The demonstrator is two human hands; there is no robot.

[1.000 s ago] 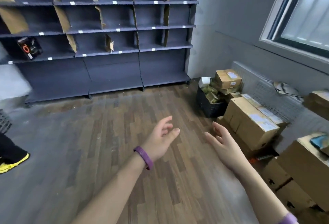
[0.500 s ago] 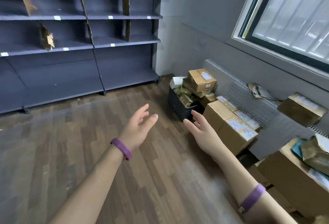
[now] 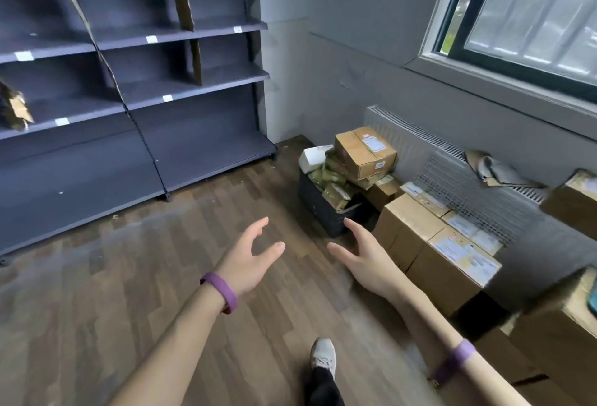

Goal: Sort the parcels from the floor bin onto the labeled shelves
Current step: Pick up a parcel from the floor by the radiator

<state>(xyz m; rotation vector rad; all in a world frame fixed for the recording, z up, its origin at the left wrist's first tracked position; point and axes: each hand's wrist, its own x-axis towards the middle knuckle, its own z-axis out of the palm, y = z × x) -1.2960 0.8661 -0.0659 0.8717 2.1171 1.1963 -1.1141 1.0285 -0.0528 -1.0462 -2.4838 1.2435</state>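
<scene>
Wood-plank floor point(image 3: 129, 308) runs from your feet to the corner of a grey room, where the bin point(image 3: 323, 205) stands; take that bin as your landmark. It is a dark crate on the floor, heaped above its rim with parcels point(image 3: 332, 179) in greenish wrap, a white packet point(image 3: 315, 155) at its far left edge, and 1 brown box point(image 3: 363, 153) with a label perched on top of the heap. Left of the bin, against the far wall, stand the shelves point(image 3: 181, 89), dark blue with small white labels along the front edges and cardboard dividers upright between bays; 1 small parcel point(image 3: 14, 108) lies on a shelf at the far left edge of view. Right of the bin, a row of larger boxes point(image 3: 429, 244) sits along the radiator point(image 3: 420, 147), under the window point(image 3: 533, 18).

Your 2 hands hang in the air over the floor, just short of the bin and touching nothing. Your left hand point(image 3: 248, 257) is empty, fingers spread and loosely curled, palm turned toward the right. Your right hand point(image 3: 365, 253) is empty too, fingers spread, with its fingertips lying in line with the bin's near corner. Each wrist carries a purple band point(image 3: 221, 292). Below the bin in view, 1 pale shoe point(image 3: 323, 357) is planted on the floor.
</scene>
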